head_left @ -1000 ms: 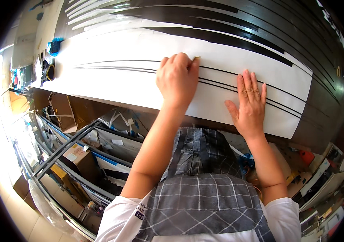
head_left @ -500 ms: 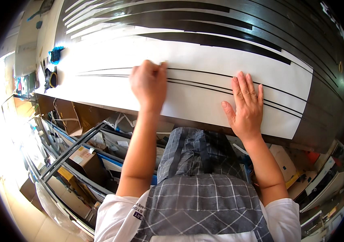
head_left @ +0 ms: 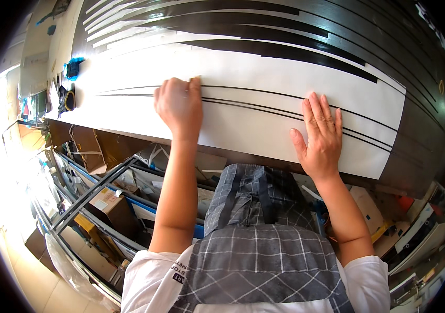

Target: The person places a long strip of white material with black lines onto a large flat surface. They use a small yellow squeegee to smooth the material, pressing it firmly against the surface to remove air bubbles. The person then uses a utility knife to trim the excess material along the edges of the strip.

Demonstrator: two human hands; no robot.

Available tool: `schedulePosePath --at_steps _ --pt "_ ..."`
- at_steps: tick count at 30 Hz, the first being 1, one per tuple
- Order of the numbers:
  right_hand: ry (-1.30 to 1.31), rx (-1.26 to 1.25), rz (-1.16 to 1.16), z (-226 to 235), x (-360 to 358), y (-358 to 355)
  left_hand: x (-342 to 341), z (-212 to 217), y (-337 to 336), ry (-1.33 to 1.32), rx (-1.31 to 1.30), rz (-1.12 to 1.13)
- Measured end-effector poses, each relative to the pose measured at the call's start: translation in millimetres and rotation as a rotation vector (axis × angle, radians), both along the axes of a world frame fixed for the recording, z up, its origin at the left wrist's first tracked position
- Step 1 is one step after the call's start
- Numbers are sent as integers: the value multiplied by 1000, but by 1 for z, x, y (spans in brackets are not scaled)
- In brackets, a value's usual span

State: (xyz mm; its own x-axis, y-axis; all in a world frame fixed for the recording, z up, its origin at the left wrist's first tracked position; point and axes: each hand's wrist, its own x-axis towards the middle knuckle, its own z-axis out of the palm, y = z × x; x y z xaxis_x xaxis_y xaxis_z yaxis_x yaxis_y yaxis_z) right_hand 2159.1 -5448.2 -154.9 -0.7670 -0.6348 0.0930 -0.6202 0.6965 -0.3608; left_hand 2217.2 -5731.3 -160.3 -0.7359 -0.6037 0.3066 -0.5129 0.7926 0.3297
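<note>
A long white sheet (head_left: 253, 99) with thin black stripes lay flat along the dark tabletop (head_left: 420, 120), running from about ten o'clock to four o'clock across the view. The left hand (head_left: 179, 107) rested on the sheet near its middle with fingers curled under, knuckles pressing down on the stripes; whether it pinched anything could not be told. The right hand (head_left: 320, 136) lay flat and spread, palm down, at about three o'clock on the sheet, grasping nothing. Wide black strips (head_left: 264, 31) lay beyond at twelve o'clock. A blue object (head_left: 72, 68) sat at ten o'clock near the sheet's far left end.
</note>
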Motion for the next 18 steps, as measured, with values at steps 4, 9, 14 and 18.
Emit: schedulePosePath --at_steps 4,9,14,18 --pt "11 4 1 2 5 -4 3 0 14 190 140 -26" --pt "21 20 -6 10 10 -5 -3 16 19 -70 144 -78" --pt "0 -2 -11 13 14 -7 15 10 -3 49 232 94" --pt "12 7 -8 12 16 -7 1 19 31 63 249 -108"
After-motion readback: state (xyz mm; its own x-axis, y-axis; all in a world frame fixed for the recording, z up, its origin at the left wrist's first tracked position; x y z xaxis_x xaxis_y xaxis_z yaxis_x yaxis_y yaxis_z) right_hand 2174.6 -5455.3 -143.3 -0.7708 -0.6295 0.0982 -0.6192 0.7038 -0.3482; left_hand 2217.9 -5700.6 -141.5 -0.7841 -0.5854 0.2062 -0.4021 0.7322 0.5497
